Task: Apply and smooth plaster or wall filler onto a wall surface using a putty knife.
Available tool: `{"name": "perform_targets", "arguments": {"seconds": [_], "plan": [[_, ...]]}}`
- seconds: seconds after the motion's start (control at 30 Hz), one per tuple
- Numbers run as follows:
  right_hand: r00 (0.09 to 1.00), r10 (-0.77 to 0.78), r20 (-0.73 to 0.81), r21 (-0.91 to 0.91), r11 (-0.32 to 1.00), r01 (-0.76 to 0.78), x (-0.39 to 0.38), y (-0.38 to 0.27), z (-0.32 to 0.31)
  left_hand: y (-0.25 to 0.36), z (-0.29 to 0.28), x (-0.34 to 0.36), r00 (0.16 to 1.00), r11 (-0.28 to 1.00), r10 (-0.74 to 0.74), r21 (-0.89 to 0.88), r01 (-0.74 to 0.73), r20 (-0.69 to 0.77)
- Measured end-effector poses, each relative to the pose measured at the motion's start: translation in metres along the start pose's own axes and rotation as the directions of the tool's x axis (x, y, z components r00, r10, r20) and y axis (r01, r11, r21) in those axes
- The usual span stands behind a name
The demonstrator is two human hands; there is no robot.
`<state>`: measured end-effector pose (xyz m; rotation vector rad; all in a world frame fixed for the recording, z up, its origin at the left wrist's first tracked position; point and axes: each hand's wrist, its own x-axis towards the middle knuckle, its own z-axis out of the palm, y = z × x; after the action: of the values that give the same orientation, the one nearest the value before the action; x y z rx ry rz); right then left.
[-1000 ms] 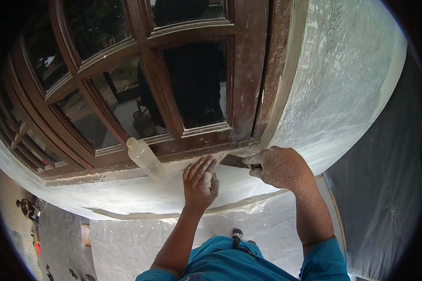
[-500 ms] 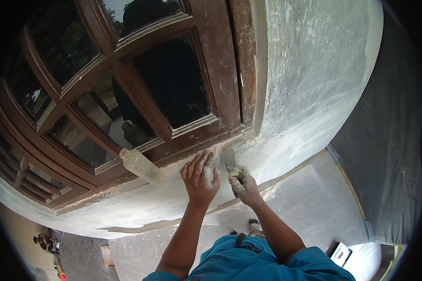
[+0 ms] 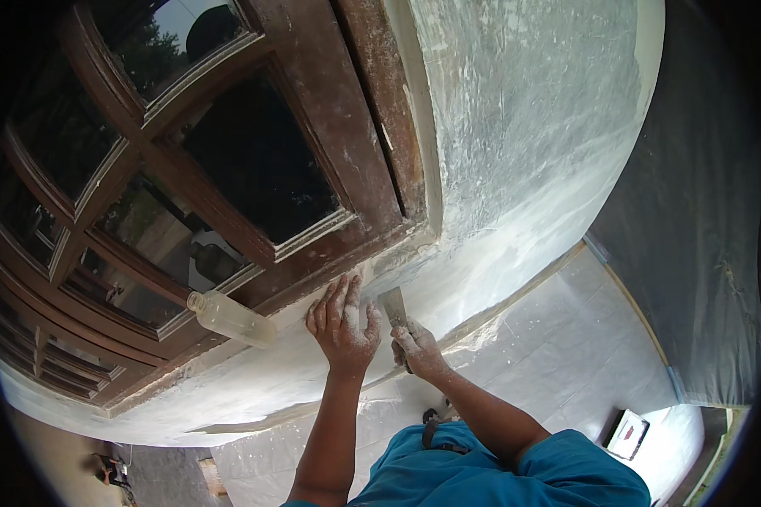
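My left hand (image 3: 344,328), powdered white, lies on the sill (image 3: 300,325) under the window frame. Its fingers are stretched out and hold nothing visible. To its right, my right hand (image 3: 416,348) is closed round a putty knife (image 3: 392,302). The thin metal blade points up toward the window, beside my left thumb; whether it touches the sill I cannot tell. My palm and fingers cover most of the handle. A clear plastic bottle (image 3: 235,321) with no cap stands on the sill to the left of my left hand.
A brown wooden window (image 3: 347,169) with dark glass panes fills the upper left. Right of it runs a whitish plastered wall (image 3: 533,127). A grey sheet (image 3: 719,211) hangs at the far right. On the covered floor lies a white rectangular object (image 3: 627,434).
My right hand has turned, and the putty knife has drawn back from the window's lower edge, its blade now tilted leftward. The left hand stays on the sill. The whole view has shifted.
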<state>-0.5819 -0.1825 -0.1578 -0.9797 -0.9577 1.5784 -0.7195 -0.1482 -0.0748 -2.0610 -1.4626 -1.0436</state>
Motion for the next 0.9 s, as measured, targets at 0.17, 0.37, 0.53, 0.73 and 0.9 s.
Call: {"name": "perform_targets", "arguments": {"seconds": [0.17,0.37,0.53,0.73,0.9], "plan": [[0.997,-0.044,-0.064,0.115,0.992,0.051,0.005,-0.008,0.005,0.011,-0.001,0.002,0.999,1.0,-0.018,-0.001,0.018,-0.033],[1.0,0.014,0.021,0.132,0.991,-0.017,0.004,-0.004,-0.001,0.002,0.009,-0.006,0.995,0.997,0.031,0.08,-0.023,-0.099],[0.999,-0.038,-0.005,0.126,0.991,0.038,0.009,-0.002,-0.01,0.006,0.011,-0.004,0.992,0.998,0.003,0.059,0.005,-0.125],[0.996,-0.09,-0.009,0.062,0.994,0.091,0.015,-0.021,-0.019,0.01,0.012,-0.004,0.986,0.998,-0.025,0.057,0.035,-0.162],[1.0,-0.022,0.009,0.077,0.997,0.021,0.01,-0.014,-0.022,0.007,0.014,-0.006,0.987,0.997,-0.013,0.076,0.025,-0.161]]}}
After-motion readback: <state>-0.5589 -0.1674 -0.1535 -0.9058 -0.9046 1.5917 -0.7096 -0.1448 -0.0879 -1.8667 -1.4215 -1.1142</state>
